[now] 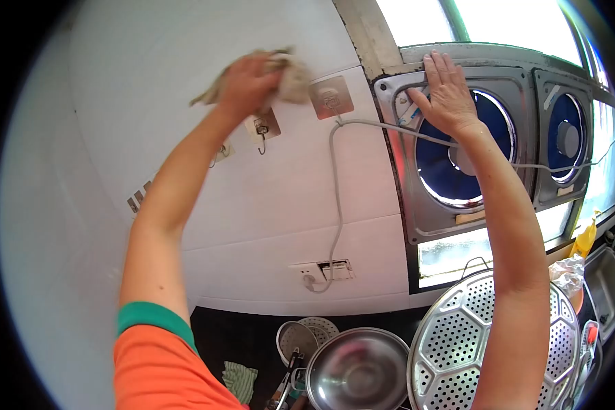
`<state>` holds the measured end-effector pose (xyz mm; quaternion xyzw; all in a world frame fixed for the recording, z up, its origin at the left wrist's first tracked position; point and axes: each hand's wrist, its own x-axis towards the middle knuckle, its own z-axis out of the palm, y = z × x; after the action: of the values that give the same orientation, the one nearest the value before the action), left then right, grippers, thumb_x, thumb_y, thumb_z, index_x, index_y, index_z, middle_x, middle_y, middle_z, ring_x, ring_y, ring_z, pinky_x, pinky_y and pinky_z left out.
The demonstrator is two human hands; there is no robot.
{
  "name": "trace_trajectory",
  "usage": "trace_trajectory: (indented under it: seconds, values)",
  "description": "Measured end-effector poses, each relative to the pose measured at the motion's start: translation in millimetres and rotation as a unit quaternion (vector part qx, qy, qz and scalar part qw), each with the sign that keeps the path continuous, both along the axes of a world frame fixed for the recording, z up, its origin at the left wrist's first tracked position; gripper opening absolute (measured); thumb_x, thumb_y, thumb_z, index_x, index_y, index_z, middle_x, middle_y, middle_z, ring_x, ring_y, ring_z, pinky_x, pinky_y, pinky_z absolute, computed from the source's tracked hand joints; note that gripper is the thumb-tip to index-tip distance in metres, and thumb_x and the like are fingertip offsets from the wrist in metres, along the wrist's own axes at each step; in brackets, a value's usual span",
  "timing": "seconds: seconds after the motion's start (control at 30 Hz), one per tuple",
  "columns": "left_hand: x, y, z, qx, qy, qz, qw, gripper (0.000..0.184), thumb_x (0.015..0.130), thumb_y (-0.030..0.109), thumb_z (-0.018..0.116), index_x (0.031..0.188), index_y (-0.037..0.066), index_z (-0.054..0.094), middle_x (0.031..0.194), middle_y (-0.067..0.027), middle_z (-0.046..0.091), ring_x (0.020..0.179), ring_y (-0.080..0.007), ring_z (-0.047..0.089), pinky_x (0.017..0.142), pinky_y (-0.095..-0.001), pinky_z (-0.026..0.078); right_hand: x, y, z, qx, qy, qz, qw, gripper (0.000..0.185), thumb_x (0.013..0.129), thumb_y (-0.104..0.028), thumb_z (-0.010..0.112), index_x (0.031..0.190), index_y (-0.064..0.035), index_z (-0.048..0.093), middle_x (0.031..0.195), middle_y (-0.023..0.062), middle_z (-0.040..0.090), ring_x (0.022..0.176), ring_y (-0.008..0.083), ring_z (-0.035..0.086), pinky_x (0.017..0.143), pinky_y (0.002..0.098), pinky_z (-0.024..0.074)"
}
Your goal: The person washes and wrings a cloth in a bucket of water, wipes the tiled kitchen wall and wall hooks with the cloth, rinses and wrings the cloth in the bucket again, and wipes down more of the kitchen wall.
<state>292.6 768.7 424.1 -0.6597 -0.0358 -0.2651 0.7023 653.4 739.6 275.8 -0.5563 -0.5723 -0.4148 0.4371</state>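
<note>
My left hand [249,82], blurred by motion, is closed on a beige cleaning cloth [295,80] against the white tiled wall [253,205]. Just below and to its right are an adhesive hook [262,130] and a square metal hook plate [332,97]. My right hand [449,99] lies flat, fingers spread, on the upper frame of a grey exhaust fan [417,225] set in the window. A grey cable [339,184] runs from the wall hook plate across that fan, passing behind my right hand or wrist.
A wall socket [307,275] holds the cable's plug. On the dark counter stand a steel pan [357,372], a large perforated steamer tray [451,328], a metal strainer [296,338] and a green striped cloth [239,379]. A second fan [541,171] and a sink [608,290] are at right.
</note>
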Motion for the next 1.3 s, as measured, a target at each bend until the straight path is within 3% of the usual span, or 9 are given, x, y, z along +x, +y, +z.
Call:
trace_trajectory:
  seconds: [0.37, 0.43, 0.5, 0.53, 0.7, 0.8, 0.83, 0.93, 1.3]
  values:
    - [63, 15, -2, -0.08, -0.219, -0.06, 0.971, 0.023, 0.073, 0.016, 0.061, 0.087, 0.033, 0.068, 0.104, -0.0033, 0.055, 0.098, -0.0287, 0.055, 0.075, -0.0475, 0.042, 10, 9, 2, -0.004, -0.035, -0.058, 0.998, 0.07, 0.089, -0.046, 0.043, 0.142, -0.0038, 0.025, 0.149, 0.0155, 0.023, 0.14, 0.0286, 0.016, 0.114, 0.0399, 0.0122]
    - [31, -36, 9, -0.082, -0.298, -0.008, 0.951, 0.019, 0.074, 0.013, 0.06, 0.093, 0.013, 0.059, 0.097, -0.0145, 0.054, 0.092, -0.0309, 0.054, 0.071, -0.0449, 0.047, 11, 9, 1, 0.01, -0.037, -0.052, 0.998, 0.07, 0.089, -0.046, 0.045, 0.142, -0.0039, 0.025, 0.148, 0.0149, 0.023, 0.139, 0.0294, 0.017, 0.114, 0.0409, 0.0124]
    - [-12, -26, 20, -0.023, -0.367, 0.02, 0.93, 0.024, 0.07, 0.009, 0.061, 0.093, 0.015, 0.06, 0.102, -0.0157, 0.053, 0.092, -0.0336, 0.053, 0.075, -0.0476, 0.046, 9, 12, 0, 0.024, -0.037, -0.036, 0.998, 0.071, 0.088, -0.046, 0.046, 0.142, -0.0037, 0.026, 0.148, 0.0151, 0.024, 0.139, 0.0298, 0.018, 0.114, 0.0418, 0.0124]
    - [-39, 1, 29, -0.026, -0.469, 0.082, 0.879, 0.03, 0.078, 0.019, 0.056, 0.107, 0.024, 0.06, 0.116, -0.0155, 0.05, 0.107, -0.0384, 0.049, 0.08, -0.0491, 0.046, 7, 14, 0, 0.036, -0.039, -0.029, 0.998, 0.071, 0.088, -0.046, 0.046, 0.142, -0.0036, 0.026, 0.148, 0.0152, 0.024, 0.139, 0.0301, 0.018, 0.114, 0.0423, 0.0122]
    - [-86, -7, 33, -0.167, -0.631, 0.064, 0.755, 0.031, 0.084, 0.022, 0.049, 0.112, 0.014, 0.058, 0.126, -0.0232, 0.038, 0.112, -0.0431, 0.041, 0.087, -0.0525, 0.042, 6, 17, -3, 0.059, -0.03, -0.03, 0.997, 0.072, 0.088, -0.048, 0.047, 0.141, -0.003, 0.027, 0.148, 0.0155, 0.024, 0.139, 0.031, 0.018, 0.114, 0.0438, 0.0115]
    - [-68, -3, 27, -0.16, -0.547, 0.129, 0.812, 0.027, 0.083, 0.022, 0.05, 0.104, 0.007, 0.06, 0.121, -0.0229, 0.044, 0.107, -0.0408, 0.045, 0.086, -0.0517, 0.042, 1, 17, -2, 0.049, -0.027, -0.051, 0.997, 0.073, 0.088, -0.05, 0.045, 0.141, -0.0025, 0.027, 0.147, 0.0159, 0.025, 0.139, 0.0318, 0.017, 0.114, 0.0438, 0.0115]
    - [-56, 7, 19, 0.009, -0.439, 0.106, 0.892, 0.021, 0.08, 0.02, 0.051, 0.092, 0.006, 0.062, 0.11, -0.0214, 0.051, 0.101, -0.038, 0.049, 0.083, -0.0496, 0.042, 0, 16, -1, 0.047, -0.026, -0.058, 0.997, 0.073, 0.088, -0.05, 0.044, 0.141, -0.0025, 0.027, 0.147, 0.016, 0.026, 0.139, 0.0319, 0.017, 0.114, 0.0438, 0.0115]
    - [7, 9, 3, 0.03, -0.258, -0.008, 0.966, 0.012, 0.078, 0.014, 0.053, 0.085, 0.01, 0.061, 0.092, -0.0164, 0.053, 0.085, -0.0348, 0.054, 0.071, -0.0464, 0.047, 0, 14, 1, 0.027, -0.029, -0.07, 0.997, 0.072, 0.089, -0.05, 0.043, 0.141, -0.0028, 0.027, 0.147, 0.016, 0.025, 0.139, 0.0316, 0.016, 0.114, 0.0437, 0.0118]
    - [80, -18, -38, 0.011, -0.027, -0.12, 0.992, 0.017, 0.071, 0.023, 0.06, 0.088, 0.021, 0.062, 0.098, -0.0082, 0.055, 0.078, -0.026, 0.054, 0.063, -0.0433, 0.041, 12, 11, 3, 0.005, -0.05, -0.067, 0.996, 0.07, 0.09, -0.049, 0.042, 0.141, -0.0035, 0.027, 0.148, 0.0165, 0.025, 0.139, 0.0312, 0.019, 0.114, 0.0418, 0.014]
